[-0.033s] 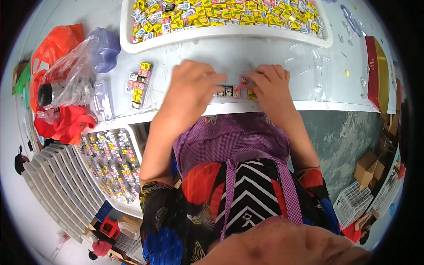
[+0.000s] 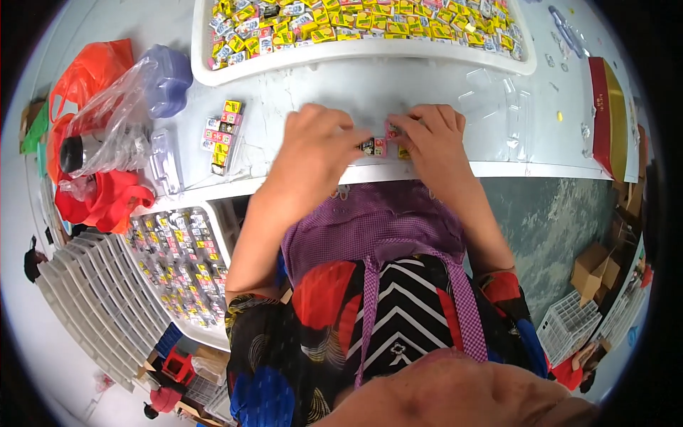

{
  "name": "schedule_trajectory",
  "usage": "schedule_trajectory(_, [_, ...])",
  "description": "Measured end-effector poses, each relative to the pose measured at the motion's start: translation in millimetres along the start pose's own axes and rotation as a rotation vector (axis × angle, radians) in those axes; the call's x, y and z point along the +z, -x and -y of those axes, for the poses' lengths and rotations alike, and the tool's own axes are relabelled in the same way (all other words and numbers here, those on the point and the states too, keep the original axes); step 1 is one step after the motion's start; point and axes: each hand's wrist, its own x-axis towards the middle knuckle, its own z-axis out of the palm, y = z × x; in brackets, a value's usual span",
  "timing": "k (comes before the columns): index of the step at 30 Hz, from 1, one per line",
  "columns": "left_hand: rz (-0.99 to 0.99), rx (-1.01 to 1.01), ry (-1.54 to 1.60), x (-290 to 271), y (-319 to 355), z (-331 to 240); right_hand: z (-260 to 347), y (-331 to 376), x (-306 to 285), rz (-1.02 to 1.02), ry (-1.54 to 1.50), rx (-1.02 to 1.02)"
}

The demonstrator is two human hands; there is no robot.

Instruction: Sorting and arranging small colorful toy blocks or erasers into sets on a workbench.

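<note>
Between my hands, near the table's front edge, lies a short row of small printed boxes (image 2: 373,146), black and pink. My left hand (image 2: 316,149) is curled over the row's left end, its fingertips closed against the boxes and partly hiding them. My right hand (image 2: 437,139) bends its thumb and fingers round a small pink box (image 2: 392,130) at the right end. A small yellow box (image 2: 403,153) shows under its fingers. Left of my hands, a block of pink, yellow and black boxes (image 2: 225,135) sits in a clear plastic case.
A white tray (image 2: 363,51) heaped with small boxes stands at the back. Clear plastic cases (image 2: 491,107) lie right, beside a red-and-gold box (image 2: 608,121). Left are red bags (image 2: 92,71) and a flask (image 2: 89,151). A tray of filled cases (image 2: 178,263) stands below the table.
My left hand has shifted slightly to the right and down, covering more of the row's left end. My right hand is almost unchanged.
</note>
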Motion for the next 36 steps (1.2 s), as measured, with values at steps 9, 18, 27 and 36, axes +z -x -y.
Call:
schedule_trajectory(9, [-0.076,-0.056,-0.060,41,19,-11,7,5,1,0.056,-0.070,0.019])
schedule_trajectory(18, [-0.081,-0.037,-0.017,37,22,-11,9,17,10,-0.023,-0.126,0.093])
schedule_trajectory(27, [-0.098,-0.061,0.087,26,23,-6,-42,-32,-43,-0.369,0.115,-0.030])
schedule_trajectory(36, [-0.136,-0.110,0.098,18,19,-10,-121,-86,-88,0.015,0.444,0.111])
